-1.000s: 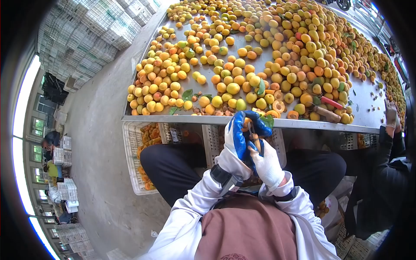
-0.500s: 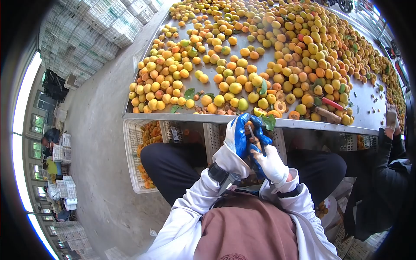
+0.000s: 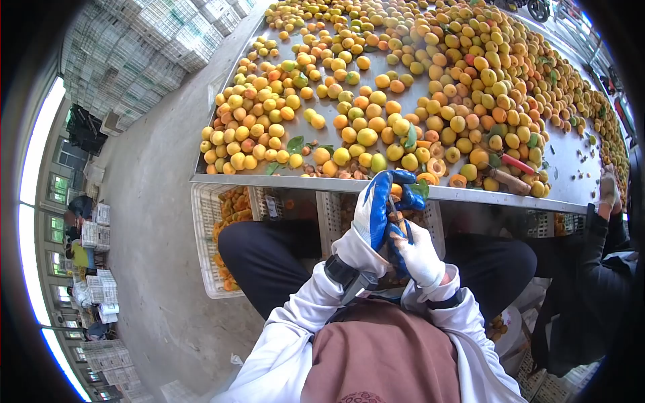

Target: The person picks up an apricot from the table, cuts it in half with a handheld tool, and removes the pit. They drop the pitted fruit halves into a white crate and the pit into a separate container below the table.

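My left hand [image 3: 373, 211], in a blue-and-white glove, is closed around an orange apricot [image 3: 396, 191] just below the metal table's front edge [image 3: 282, 181]. My right hand [image 3: 416, 252], in a white glove, grips a small knife [image 3: 396, 215] whose blade is pressed into that apricot. Both hands are held together above my lap. Several halved apricots [image 3: 433, 166] lie on the table right above my hands.
The long metal table holds a large heap of yellow and orange apricots [image 3: 430, 80]. A red-handled knife [image 3: 516, 163] lies at the right. White crates with fruit [image 3: 225, 221] stand under the table. Another person's gloved hand [image 3: 608, 191] reaches the table at far right. Stacked crates [image 3: 141, 54] stand at upper left.
My two hands have shifted slightly to the right and up toward the table edge, still working the knife in the same apricot.
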